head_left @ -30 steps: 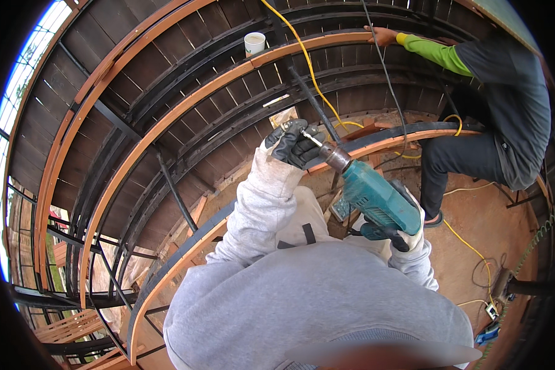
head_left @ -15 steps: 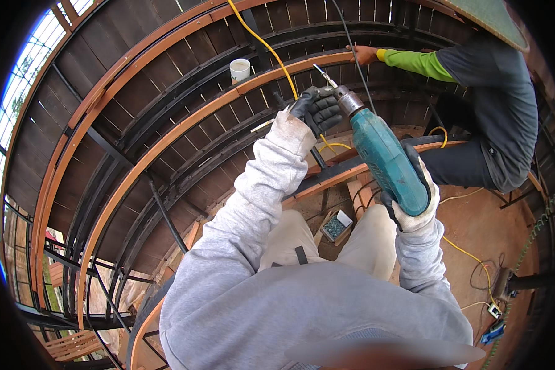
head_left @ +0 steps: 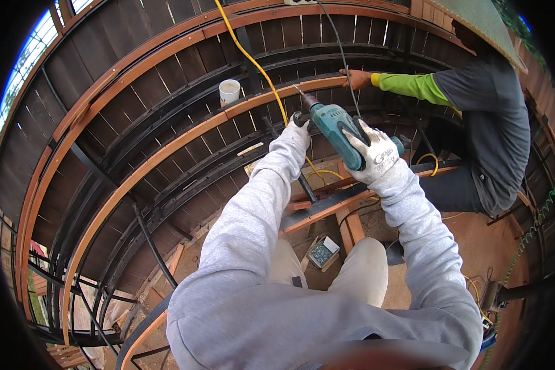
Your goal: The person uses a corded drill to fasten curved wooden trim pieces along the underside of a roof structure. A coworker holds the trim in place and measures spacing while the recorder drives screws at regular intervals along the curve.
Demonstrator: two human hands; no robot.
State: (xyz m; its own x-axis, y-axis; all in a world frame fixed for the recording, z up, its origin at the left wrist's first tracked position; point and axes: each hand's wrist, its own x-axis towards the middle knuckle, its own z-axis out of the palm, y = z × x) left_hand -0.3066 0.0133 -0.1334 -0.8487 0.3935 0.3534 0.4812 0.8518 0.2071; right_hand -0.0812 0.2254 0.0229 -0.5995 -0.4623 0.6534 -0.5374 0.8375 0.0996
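Note:
My right hand [head_left: 376,154], in a white and dark glove, grips the teal power drill [head_left: 334,126] by its rear handle. The drill points up and left, its bit tip in front of the curved wooden rail [head_left: 253,102]; whether they touch is unclear. Just left of the drill, my left hand [head_left: 298,128] has its gloved fingers curled in beside the yellow cord [head_left: 251,57]. What those fingers hold, if anything, is hidden. Across from me a co-worker's bare hand [head_left: 356,79] rests on the same rail.
A white cup [head_left: 229,91] stands near the rail, left of the yellow cord. Between my knees sits an open box of screws [head_left: 322,251]. Black metal ribs [head_left: 185,165] curve along the slatted wall. A dark cable [head_left: 343,52] hangs by the drill. The co-worker [head_left: 498,117] sits at right.
The drill has swung up and left, its bit now at the rail. My right hand has moved up with it. My left hand's fingers, loosely spread before, have curled in lower down.

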